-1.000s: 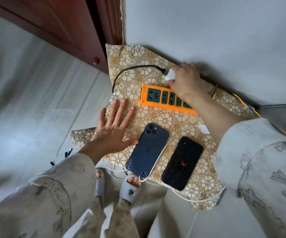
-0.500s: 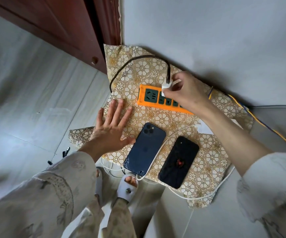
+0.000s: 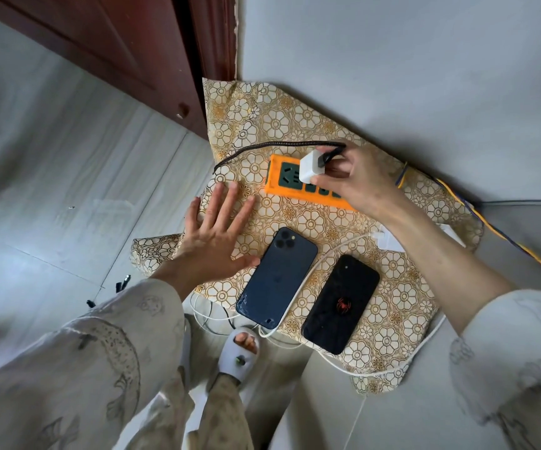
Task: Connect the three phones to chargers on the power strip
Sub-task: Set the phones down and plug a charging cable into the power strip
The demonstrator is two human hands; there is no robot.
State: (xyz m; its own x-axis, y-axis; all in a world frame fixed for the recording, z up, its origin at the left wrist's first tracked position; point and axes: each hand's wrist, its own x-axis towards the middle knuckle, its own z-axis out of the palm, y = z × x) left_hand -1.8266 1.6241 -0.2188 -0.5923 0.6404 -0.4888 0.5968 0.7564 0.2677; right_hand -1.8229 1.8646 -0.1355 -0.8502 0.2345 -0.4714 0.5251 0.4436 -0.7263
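Observation:
An orange power strip [image 3: 284,186] with dark green sockets lies on a flower-patterned cloth [image 3: 392,287]. My right hand [image 3: 356,180] grips a white charger block [image 3: 311,166] with a black braided cable [image 3: 262,147], held against the strip's second socket. My left hand [image 3: 217,235] lies flat and spread on the cloth, left of a dark blue phone [image 3: 277,277] lying face down. A black phone [image 3: 340,304] with a red spider mark lies to its right. A white cable [image 3: 298,287] runs between them to a white charger [image 3: 387,241] partly hidden by my right forearm. No third phone shows.
The cloth covers a low surface against a grey wall [image 3: 392,60]. A dark red wooden door [image 3: 116,43] stands at the upper left. Yellow and blue wires [image 3: 490,228] trail off right. My slippered foot [image 3: 239,352] stands on the tiled floor, with small black bits [image 3: 121,282] nearby.
My right hand has carried the white charger from behind the strip down onto its sockets. The black cable has swung with it. My left hand has stayed flat.

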